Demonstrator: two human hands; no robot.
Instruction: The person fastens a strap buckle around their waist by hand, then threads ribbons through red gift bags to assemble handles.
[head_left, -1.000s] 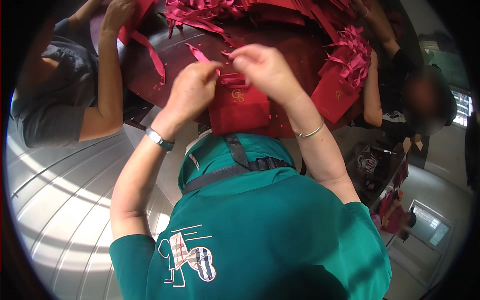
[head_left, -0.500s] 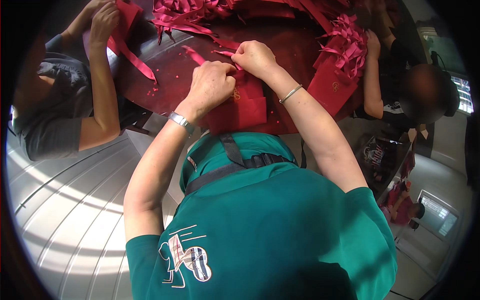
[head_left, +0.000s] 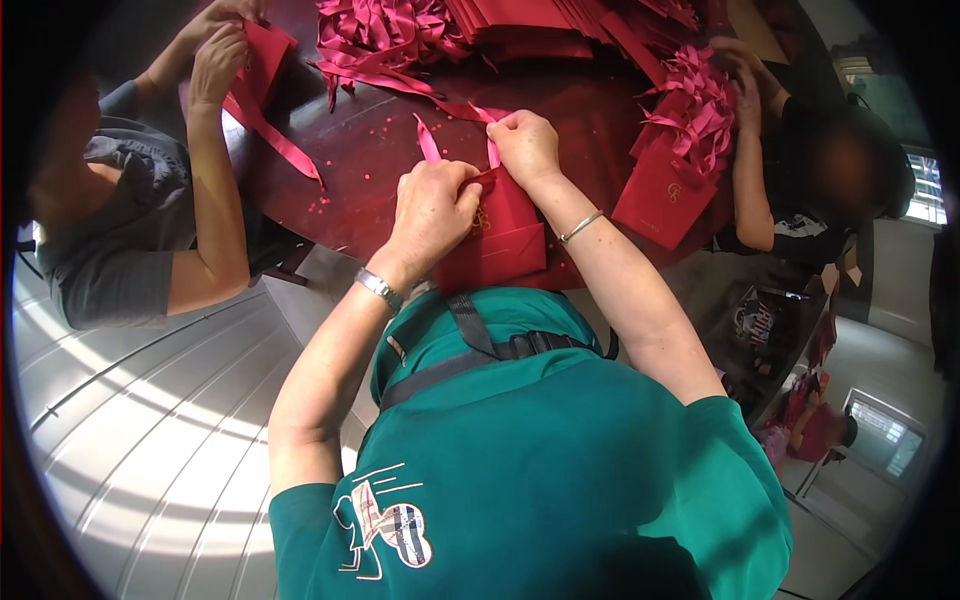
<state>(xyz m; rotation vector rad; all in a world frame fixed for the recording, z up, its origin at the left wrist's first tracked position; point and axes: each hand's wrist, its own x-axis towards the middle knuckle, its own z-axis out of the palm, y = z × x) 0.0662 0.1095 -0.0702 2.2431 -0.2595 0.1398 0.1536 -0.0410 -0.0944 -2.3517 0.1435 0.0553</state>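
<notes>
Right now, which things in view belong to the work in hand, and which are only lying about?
Seems in the work:
- red bag in front of the person
- pink ribbon, pinched by the right hand
- left hand, at the bag's upper edge

Seems lying about:
- heap of pink ribbons
- flat red stack beside it
- scattered small red bits

From the head, on the near side of the table [head_left: 340, 215], the camera (a wide fisheye) faces down, close over the shirt [head_left: 540, 440].
</notes>
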